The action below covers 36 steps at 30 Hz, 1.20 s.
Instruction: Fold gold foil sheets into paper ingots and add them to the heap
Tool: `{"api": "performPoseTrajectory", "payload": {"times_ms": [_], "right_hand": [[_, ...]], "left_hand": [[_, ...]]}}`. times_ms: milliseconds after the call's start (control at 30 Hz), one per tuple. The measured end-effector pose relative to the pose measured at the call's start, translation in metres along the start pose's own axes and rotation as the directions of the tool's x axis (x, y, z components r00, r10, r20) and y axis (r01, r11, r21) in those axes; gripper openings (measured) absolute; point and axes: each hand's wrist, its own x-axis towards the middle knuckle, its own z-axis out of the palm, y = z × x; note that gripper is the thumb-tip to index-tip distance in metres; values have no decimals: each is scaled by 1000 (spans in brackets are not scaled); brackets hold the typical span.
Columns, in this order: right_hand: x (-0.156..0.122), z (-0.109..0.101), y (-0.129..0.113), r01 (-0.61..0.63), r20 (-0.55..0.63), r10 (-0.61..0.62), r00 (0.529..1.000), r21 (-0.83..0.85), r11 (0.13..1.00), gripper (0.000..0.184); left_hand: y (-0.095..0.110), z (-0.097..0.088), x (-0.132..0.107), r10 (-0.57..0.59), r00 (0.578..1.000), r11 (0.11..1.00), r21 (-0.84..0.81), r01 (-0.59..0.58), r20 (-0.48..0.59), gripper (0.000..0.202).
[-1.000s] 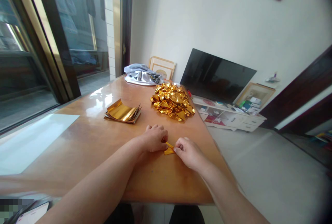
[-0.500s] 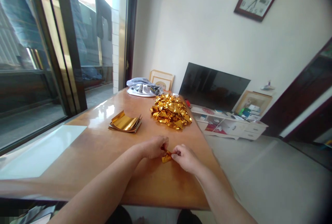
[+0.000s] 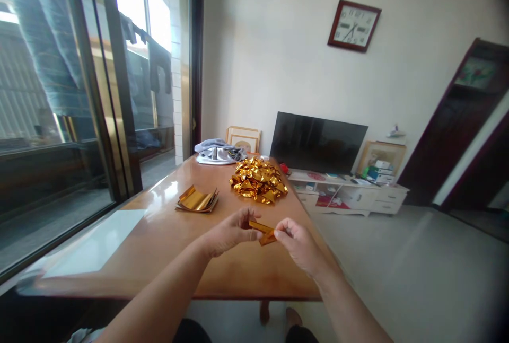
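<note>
Left hand (image 3: 231,232), right hand (image 3: 299,242), pinching folded gold foil strip (image 3: 262,232), its ends partly hidden

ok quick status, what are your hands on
Left hand and right hand holding folded gold foil strip, above wooden table. Crumpled foil pile ahead, foil sheet stack to the left, both clear of the hands.

Your fingers (image 3: 283,232) pinch a folded strip of gold foil (image 3: 263,233), smooth and metallic. At twelve o'clock lies crumpled gold foil (image 3: 258,181), creased and shiny; at eleven, stacked foil sheets (image 3: 196,201). The wooden surface (image 3: 159,231) is glossy varnished; the cloth (image 3: 217,153) looks matt.
</note>
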Motion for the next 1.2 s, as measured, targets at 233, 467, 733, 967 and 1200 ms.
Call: {"api": "performPoseTrajectory", "payload": {"times_ms": [233,467,733,967,1200], "right_hand": [[-41,5,-41,84,-2,-84,996,-14,996,15],[-76,10,-53,54,12,-56,998,134,990,23],[-89,7,-54,24,5,-26,1000,191,981,26],[-88,14,-51,8,27,-15,1000,237,971,27],[-91,16,-48,-13,43,2,999,269,963,26]], "left_hand": [[-2,50,-49,92,973,993,-47,-104,-210,28],[0,77,-78,127,927,983,-82,-166,-352,24],[4,94,-81,88,898,932,-282,-227,-431,21],[4,104,-86,30,929,866,-454,-208,-368,20],[-2,105,-90,72,922,925,-320,-204,-380,19]]}}
